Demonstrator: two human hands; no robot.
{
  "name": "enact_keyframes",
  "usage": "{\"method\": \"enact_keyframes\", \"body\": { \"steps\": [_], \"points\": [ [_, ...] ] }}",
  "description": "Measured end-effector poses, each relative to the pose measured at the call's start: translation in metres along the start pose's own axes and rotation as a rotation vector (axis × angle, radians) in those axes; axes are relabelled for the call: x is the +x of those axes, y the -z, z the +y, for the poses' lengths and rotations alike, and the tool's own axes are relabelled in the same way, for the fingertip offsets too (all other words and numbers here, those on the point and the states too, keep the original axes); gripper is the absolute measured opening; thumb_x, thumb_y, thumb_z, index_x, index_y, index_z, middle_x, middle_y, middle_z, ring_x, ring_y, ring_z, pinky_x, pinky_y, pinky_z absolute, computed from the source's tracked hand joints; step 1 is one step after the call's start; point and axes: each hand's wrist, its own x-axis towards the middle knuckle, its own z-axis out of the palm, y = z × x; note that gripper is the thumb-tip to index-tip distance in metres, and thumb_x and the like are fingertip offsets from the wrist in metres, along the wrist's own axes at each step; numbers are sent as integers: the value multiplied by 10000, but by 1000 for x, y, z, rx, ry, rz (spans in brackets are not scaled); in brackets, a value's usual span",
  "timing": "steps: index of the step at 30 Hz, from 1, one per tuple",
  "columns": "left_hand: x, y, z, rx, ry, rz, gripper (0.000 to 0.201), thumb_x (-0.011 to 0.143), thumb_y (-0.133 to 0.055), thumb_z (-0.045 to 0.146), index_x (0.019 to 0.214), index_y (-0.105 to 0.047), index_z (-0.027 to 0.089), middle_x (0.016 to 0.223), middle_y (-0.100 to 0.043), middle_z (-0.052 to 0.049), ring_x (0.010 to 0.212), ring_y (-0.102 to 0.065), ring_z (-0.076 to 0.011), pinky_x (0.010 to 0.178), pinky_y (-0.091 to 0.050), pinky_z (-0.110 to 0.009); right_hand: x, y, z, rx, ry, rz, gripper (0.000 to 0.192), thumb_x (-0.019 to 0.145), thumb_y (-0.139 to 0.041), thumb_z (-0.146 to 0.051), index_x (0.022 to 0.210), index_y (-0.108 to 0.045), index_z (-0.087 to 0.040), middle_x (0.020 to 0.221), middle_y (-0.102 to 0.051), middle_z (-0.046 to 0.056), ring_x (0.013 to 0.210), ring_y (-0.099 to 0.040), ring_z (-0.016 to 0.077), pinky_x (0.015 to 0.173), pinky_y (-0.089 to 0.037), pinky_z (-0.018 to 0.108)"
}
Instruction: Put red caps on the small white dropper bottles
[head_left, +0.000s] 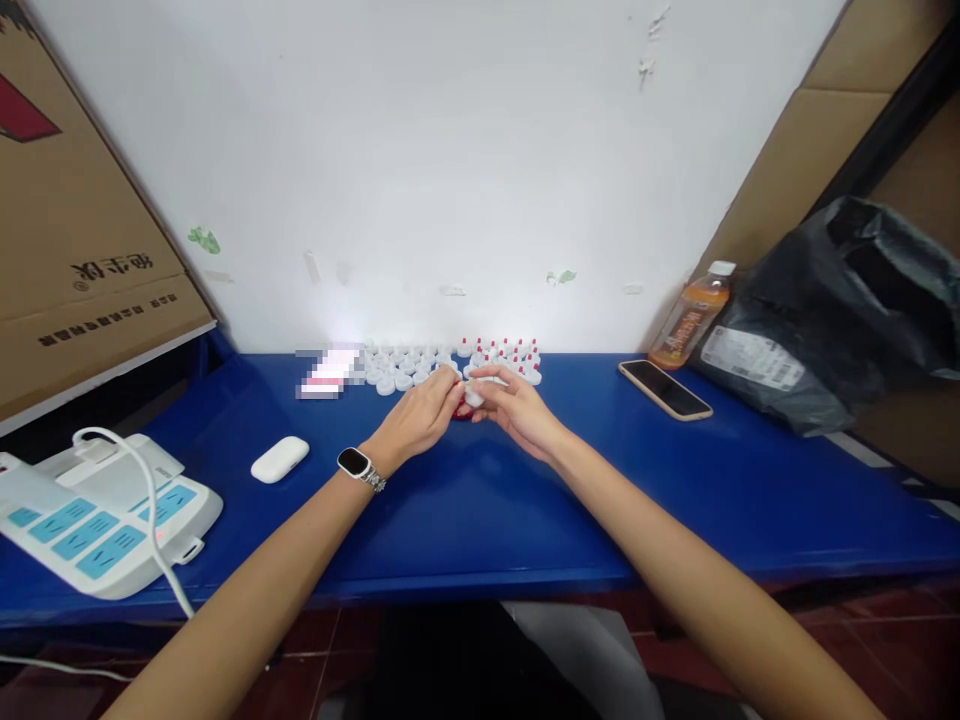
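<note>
My right hand (521,410) holds a small white bottle cap (474,396) between thumb and fingers. Close against it from the left, my left hand (421,414) has its fingers bent and pressed together; what they grip is hidden. Under and between the fingertips shows something red (462,410), perhaps small red tips in a heap. Behind my left hand stand several plain white caps (385,384) in loose rows. Beyond my right hand are several white caps with red tips (520,357).
A white earbud case (280,459) and a power strip (112,520) with a white cable lie on the left of the blue table (465,520). A phone (665,389), an orange drink bottle (690,318) and a black plastic bag (795,310) are on the right. Cardboard (82,200) stands left.
</note>
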Motion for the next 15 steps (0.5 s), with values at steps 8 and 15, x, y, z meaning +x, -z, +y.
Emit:
{"method": "enact_keyframes", "body": {
  "steps": [8, 15],
  "points": [
    [-2, 0, -3, -73, 18, -55, 271, 1059, -247, 407, 945, -416, 228, 865, -565, -25, 766, -563, -181, 737, -430, -332, 1, -1, 16, -183, 36, -123, 407, 802, -714, -577, 911, -610, -199, 742, -617, -22, 577, -543, 98, 590, -470, 269],
    [-2, -11, 3, 145, -126, -109, 260, 1051, -237, 359, 954, -432, 216, 887, -567, -62, 808, -563, -214, 735, -417, -337, -5, -15, 22, 37, -15, 58, 414, 806, -679, -595, 870, -469, -244, 653, -467, -85, 502, -377, 78, 523, -386, 239]
  ]
}}
